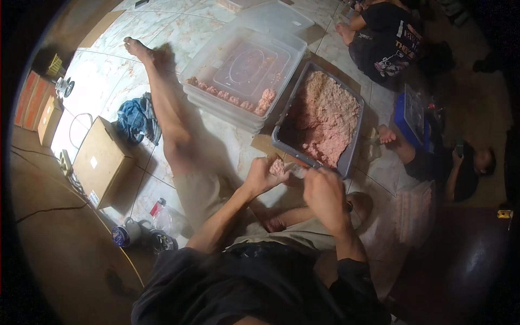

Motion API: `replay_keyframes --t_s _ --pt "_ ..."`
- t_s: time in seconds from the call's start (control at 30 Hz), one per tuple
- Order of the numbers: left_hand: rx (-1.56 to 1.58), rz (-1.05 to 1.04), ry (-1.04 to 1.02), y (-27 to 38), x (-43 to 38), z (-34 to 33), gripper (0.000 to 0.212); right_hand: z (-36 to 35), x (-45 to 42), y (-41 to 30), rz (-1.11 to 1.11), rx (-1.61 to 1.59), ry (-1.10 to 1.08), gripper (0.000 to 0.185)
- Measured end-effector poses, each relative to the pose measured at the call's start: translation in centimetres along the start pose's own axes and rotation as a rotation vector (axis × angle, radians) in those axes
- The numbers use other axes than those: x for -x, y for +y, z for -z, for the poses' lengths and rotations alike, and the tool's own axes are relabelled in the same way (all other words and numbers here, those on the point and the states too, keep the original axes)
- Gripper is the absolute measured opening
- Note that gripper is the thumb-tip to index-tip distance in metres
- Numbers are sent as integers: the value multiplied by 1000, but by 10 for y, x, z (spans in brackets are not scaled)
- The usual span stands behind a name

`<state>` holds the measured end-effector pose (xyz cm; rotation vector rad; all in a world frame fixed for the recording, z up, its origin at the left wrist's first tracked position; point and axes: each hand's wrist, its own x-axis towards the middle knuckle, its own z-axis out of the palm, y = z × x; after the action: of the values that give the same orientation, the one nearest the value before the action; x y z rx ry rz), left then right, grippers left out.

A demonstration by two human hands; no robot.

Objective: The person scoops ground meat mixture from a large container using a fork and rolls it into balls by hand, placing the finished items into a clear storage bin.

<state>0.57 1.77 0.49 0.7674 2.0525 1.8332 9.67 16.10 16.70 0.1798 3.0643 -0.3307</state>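
Note:
My left hand (260, 174) is closed around a lump of pink, coarse mixture (277, 167) that bulges out by the thumb. Facing it, my right hand (325, 189) is blurred, its fingers curled on a small pale utensil (298, 170), perhaps a spoon, which points towards the lump. Just beyond both hands, a grey plastic tub (277, 136) holds a mass of pink mixture (329, 118) that looks like minced meat, scooped low at its near left. To its left, a clear plastic container (243, 65) has rough pink balls (223, 95) along its near and right sides.
A translucent lid (272, 18) lies behind the container. Left of my outstretched leg are a blue cloth (138, 118), a cardboard box (101, 162), a plastic bottle (162, 211) and a mug (128, 231). Two people sit right, near a blue-rimmed container (410, 118).

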Motion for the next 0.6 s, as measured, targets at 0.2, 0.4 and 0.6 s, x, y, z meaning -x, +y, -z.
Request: replay_keyframes --t_s 0.2,0.4,0.6 --pt "8 -81 71 7 -1 -5 30 -19 3 -6 -67 -104 8 28" --pt "-310 -57 5 -10 2 -3 26 -12 10 -22 -18 -10 -13 21" --pt "278 136 -176 4 3 8 28 18 -1 13 -79 47 195 15"
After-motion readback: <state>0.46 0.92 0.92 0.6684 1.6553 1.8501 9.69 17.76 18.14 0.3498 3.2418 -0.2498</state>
